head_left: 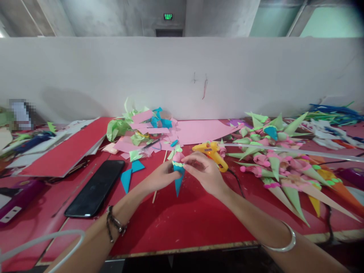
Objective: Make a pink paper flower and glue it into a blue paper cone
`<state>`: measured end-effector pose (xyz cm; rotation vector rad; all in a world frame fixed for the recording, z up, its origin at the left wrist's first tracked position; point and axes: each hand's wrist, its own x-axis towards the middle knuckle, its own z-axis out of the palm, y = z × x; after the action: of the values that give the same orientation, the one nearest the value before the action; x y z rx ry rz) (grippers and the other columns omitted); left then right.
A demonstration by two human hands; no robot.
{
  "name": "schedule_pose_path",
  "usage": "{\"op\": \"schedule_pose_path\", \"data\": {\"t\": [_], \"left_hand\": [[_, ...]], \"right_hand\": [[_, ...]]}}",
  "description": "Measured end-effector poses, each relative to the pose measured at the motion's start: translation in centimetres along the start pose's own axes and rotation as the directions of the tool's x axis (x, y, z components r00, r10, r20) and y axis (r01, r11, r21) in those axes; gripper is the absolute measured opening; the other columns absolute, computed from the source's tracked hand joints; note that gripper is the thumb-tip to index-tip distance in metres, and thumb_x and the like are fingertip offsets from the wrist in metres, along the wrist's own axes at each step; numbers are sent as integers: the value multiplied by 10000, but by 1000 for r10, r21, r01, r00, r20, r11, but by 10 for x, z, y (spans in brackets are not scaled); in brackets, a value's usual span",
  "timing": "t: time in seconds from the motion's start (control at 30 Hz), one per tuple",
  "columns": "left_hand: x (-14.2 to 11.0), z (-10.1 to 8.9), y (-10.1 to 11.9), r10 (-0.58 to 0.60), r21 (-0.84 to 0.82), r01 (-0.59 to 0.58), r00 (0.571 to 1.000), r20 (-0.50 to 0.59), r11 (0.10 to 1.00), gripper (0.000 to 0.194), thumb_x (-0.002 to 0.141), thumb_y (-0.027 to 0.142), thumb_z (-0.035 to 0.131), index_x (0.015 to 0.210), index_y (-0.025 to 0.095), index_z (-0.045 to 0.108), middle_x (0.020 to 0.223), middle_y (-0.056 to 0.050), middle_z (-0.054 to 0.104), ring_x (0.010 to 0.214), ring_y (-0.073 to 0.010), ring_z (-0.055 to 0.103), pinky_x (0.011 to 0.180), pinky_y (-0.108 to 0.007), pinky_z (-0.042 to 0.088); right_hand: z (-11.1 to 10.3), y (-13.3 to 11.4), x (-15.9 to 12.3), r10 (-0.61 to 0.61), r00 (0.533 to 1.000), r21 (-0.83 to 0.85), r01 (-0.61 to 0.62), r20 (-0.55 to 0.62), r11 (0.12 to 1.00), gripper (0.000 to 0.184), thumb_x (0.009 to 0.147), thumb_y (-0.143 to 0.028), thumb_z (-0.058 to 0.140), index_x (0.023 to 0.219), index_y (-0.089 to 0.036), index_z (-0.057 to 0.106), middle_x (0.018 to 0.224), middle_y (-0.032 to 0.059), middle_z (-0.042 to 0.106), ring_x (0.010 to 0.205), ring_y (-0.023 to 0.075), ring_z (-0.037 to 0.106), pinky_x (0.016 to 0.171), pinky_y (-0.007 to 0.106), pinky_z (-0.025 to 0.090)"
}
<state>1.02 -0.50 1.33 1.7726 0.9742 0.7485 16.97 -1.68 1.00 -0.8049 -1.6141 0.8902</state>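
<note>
My left hand [161,176] and my right hand [204,171] meet over the red table [193,220], both pinched on a small blue paper cone [179,178] with a green scalloped rim and a pink top. The cone points down toward me. A yellow glue gun [212,151] lies just behind my right hand, its cord trailing to the right. A thin wooden stick [159,177] lies on the table under my left hand.
A black phone [95,187] lies to the left. Blue paper scraps [130,173] and pink and green offcuts [142,131] sit behind. A heap of finished paper cones [280,167] fills the right. Red card [65,153] lies at the left. A white partition [182,76] backs the table.
</note>
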Motion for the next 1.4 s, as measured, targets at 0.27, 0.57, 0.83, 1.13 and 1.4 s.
{"op": "schedule_pose_path", "data": {"t": [0.27, 0.57, 0.83, 1.13, 1.4], "left_hand": [[-4, -3, 3, -17, 131, 16, 1000, 8, 991, 128, 672, 183, 454, 786, 137, 489, 700, 21, 447, 651, -106, 410, 591, -219, 371], [-2, 10, 4, -33, -53, 31, 999, -41, 998, 304, 637, 270, 595, 898, 140, 510, 739, 10, 508, 658, -115, 443, 611, -231, 376], [1, 8, 2, -222, -585, 149, 973, -55, 797, 33, 563, 158, 551, 590, 146, 536, 620, 15, 504, 612, -94, 454, 604, -202, 358], [3, 6, 1, -111, -891, 42, 994, -10, 452, 53, 594, 131, 502, 586, 144, 552, 625, 6, 494, 583, -86, 470, 584, -185, 384], [3, 15, 4, -67, -918, 69, 997, 46, 391, 67, 625, 138, 475, 613, 151, 540, 673, -4, 519, 637, -108, 500, 625, -203, 387]], "right_hand": [[-1, -7, 0, -108, 993, -188, 115, 46, 975, 33, 755, -190, 549, 755, -208, 576, 770, 5, 496, 749, 132, 496, 644, 259, 424], [0, -3, 0, -132, 991, -156, 125, -34, 980, 20, 752, -182, 537, 744, -199, 545, 765, 8, 494, 731, 131, 500, 641, 262, 445], [1, -4, -2, -134, 991, -45, 134, -7, 990, 281, 768, -185, 497, 1042, -248, 497, 886, 22, 494, 788, 131, 521, 717, 287, 475], [2, -7, -3, -224, 970, -432, 241, 91, 869, 192, 776, -191, 519, 950, -225, 593, 918, 48, 497, 928, 172, 492, 847, 341, 420], [5, 0, -4, -249, 948, -745, 309, 196, 591, 146, 779, -179, 507, 892, -206, 594, 883, 62, 492, 859, 195, 489, 743, 334, 457]]}}
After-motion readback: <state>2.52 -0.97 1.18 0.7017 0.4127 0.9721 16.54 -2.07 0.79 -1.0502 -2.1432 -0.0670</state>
